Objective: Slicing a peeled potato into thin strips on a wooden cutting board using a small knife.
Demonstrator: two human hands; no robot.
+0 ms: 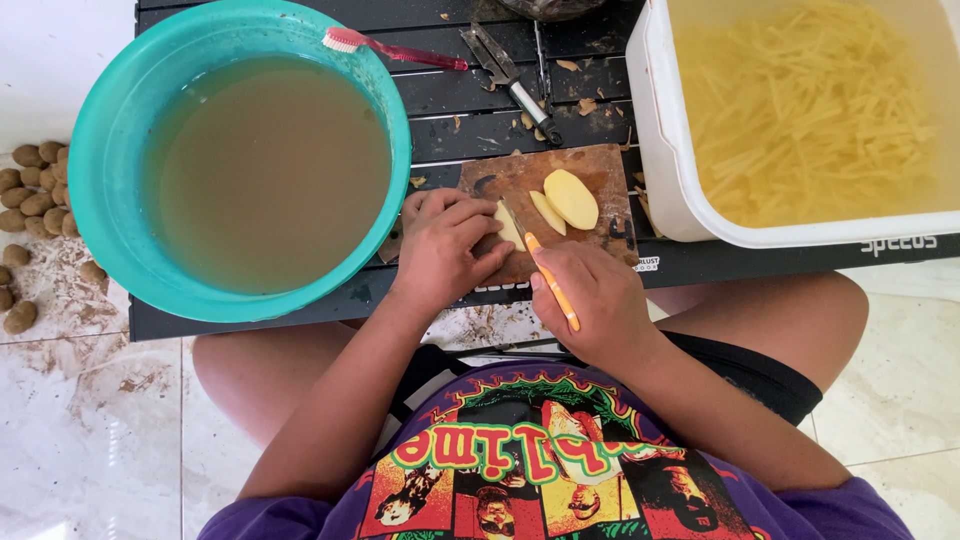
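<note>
Orange-handled knife [552,283] is working at centre frame: the right hand [598,310] is gripping it closed around the handle, blade angling up-left onto the wooden board [520,180]. By the look of it, the slicing step is under way, with the blade meeting the potato piece [508,226] that the left hand [440,245] is pinning down, fingers curled over it and knuckles forward. Two cut slices [562,202] are lying just right of the blade, touching each other.

Next stroke is calling for care, I'd judge: the left fingertips are sitting right beside the blade, so the cut wants a steady, straight press.

Both forearms are coming up from the lower frame, converging on the board, wrists low over the black slatted table [440,120].

Upper left, a teal basin [110,130] is holding murky brown water, a red toothbrush [395,48] resting on its rim. Upper right, a white tub [665,150] is holding cut strips in water. A peeler [512,80] is lying above the board. Unwashed potatoes [35,190] are sitting on the floor, far left.
</note>
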